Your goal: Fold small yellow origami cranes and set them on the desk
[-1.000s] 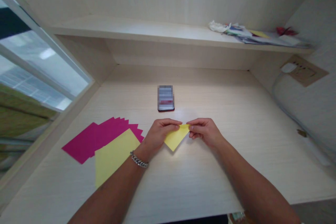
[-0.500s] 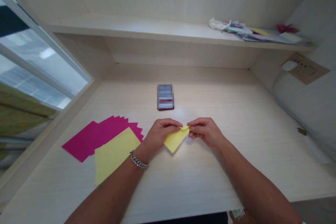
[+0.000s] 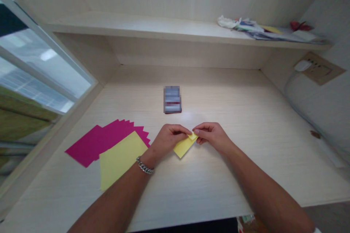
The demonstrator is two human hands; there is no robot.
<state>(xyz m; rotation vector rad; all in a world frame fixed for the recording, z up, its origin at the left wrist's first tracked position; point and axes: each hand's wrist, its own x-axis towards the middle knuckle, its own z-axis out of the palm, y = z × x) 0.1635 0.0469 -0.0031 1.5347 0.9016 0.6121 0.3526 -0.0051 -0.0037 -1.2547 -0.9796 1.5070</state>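
Note:
A small folded yellow paper (image 3: 182, 148) is held between both hands over the desk, one corner pointing toward me and a small flap turned at its far end. My left hand (image 3: 168, 140) pinches its upper left edge, fingers closed. At the right end, my right hand (image 3: 212, 134) grips the paper's far corner between thumb and fingers. A larger yellow sheet (image 3: 120, 158) lies left of my left wrist, partly covering a fan of magenta sheets (image 3: 109, 136).
A dark rectangular object (image 3: 172, 99), blurred out, lies on the desk (image 3: 218, 98) beyond my hands. Papers (image 3: 262, 31) are piled on the shelf (image 3: 136, 27). A socket with a plug (image 3: 303, 66) and cable is on the right wall; a window (image 3: 41, 58) is at left.
The flap at the paper's far end is folded further down and shows more clearly. My right thumb and fingers have shifted slightly left, nearer my left hand.

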